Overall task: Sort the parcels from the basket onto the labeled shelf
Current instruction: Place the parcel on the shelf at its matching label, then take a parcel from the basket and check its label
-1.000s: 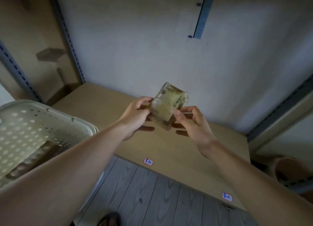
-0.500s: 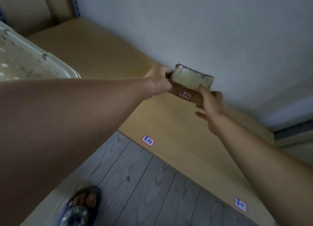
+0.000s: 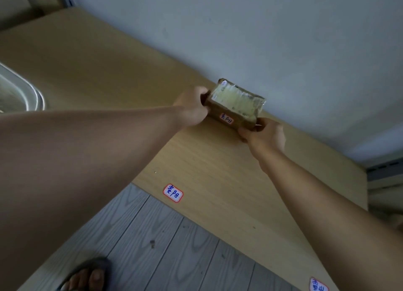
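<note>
From the head camera, a small brown cardboard parcel (image 3: 234, 107) wrapped in clear glossy tape sits at the back of the pale wooden shelf board (image 3: 218, 170), close against the grey wall (image 3: 261, 39); whether its base touches the board cannot be told. The left hand (image 3: 193, 109) has its grip clamped on the parcel's left end, the right hand (image 3: 265, 135) clamped on its lower right corner. A white red-edged sticker (image 3: 226, 118) on the parcel's front matches the handwritten label (image 3: 173, 192) on the shelf's front edge. The white plastic basket's (image 3: 26, 92) rim shows at far left; its contents are out of sight. A sandalled foot (image 3: 87, 277) rests on the grey plank floor (image 3: 174, 258).
</note>
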`<state>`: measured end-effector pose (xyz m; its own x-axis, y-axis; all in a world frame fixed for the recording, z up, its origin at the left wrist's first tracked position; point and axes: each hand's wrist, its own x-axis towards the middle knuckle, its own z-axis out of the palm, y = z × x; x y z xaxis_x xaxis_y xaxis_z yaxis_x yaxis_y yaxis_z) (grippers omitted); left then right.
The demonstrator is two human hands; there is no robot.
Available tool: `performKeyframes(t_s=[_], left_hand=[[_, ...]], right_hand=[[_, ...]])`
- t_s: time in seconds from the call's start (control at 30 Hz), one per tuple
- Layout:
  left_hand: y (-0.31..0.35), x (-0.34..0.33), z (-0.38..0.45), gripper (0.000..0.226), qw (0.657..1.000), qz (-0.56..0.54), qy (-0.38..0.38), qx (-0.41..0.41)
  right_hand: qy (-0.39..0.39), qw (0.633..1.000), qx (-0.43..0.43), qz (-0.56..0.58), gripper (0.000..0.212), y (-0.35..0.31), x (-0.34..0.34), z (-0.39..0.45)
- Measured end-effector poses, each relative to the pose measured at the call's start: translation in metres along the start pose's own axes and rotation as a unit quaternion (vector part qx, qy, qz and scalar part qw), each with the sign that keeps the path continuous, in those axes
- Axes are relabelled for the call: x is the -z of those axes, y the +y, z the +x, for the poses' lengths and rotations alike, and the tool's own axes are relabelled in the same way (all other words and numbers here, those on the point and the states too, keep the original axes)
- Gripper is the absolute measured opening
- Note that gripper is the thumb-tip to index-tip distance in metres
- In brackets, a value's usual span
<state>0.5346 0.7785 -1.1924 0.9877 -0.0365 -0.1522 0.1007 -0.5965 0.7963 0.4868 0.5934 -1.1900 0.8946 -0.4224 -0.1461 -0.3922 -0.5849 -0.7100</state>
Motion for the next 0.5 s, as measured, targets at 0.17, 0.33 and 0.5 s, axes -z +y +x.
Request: performKeyframes(t_s=[0.17,0.33,0.5], left_hand=[[0.016,0.026,-0.023,0.070,0.998,0.054,-0.018,-0.017],[0.042,0.113,-0.097,0.056,0.984,0.123,0.011,-0.129],[0.018,0.223,-0.202,0.057,0.979,0.129,0.094,-0.129]], right_hand=[[0.007,0.998,0.027,-0.055,0.090,-0.018,0.019,-0.024],[0.003,0.968,0.242,-0.067,0.075,-0.074,0.044,-0.094],[-0.084,0.933,0.350,-0.022,0.059,-0.152,0.026,-0.203]])
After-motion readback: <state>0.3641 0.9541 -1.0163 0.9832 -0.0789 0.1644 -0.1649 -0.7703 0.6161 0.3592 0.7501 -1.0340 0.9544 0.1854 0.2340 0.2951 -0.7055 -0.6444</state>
